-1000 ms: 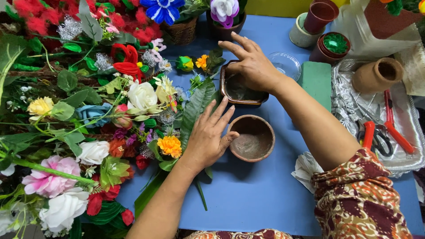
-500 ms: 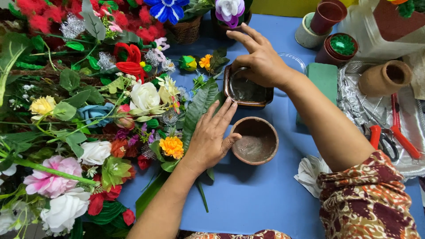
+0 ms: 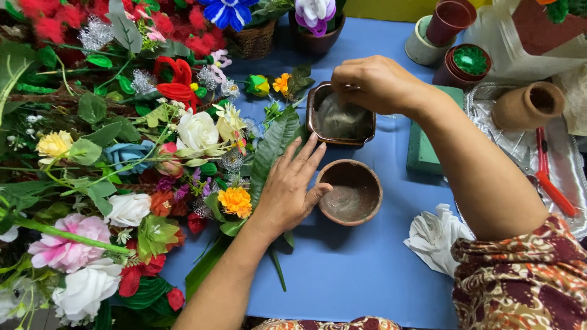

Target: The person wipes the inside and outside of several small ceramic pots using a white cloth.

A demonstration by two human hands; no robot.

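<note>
Since the earlier frames, the right hand has curled further over the far rim of the square brown pot, its fingers now bunched at the far right corner rather than spread across the top; the left hand has barely shifted. From the head view, that right hand grips the square pot's rim with fingers closed narrow on it, the pot sitting on the blue table just far of the round clay bowl. Grey putty-like filling shows inside the square pot. The left hand lies flat and open, fingers spread, palm on a long green leaf, thumb touching the round bowl's left rim; it holds nothing. To the left, a heap of artificial flowers crowds the table edge, an orange bloom just beside the left wrist. To the right of the square pot lies a green foam block, then a foil tray with a terracotta pot on its side and red-handled cutters. A white crumpled cloth sits near the right forearm. As a judgement, a grip on one corner alone could tip the square pot and spill its filling toward the bowl, and the forearm could brush the foam block
</note>
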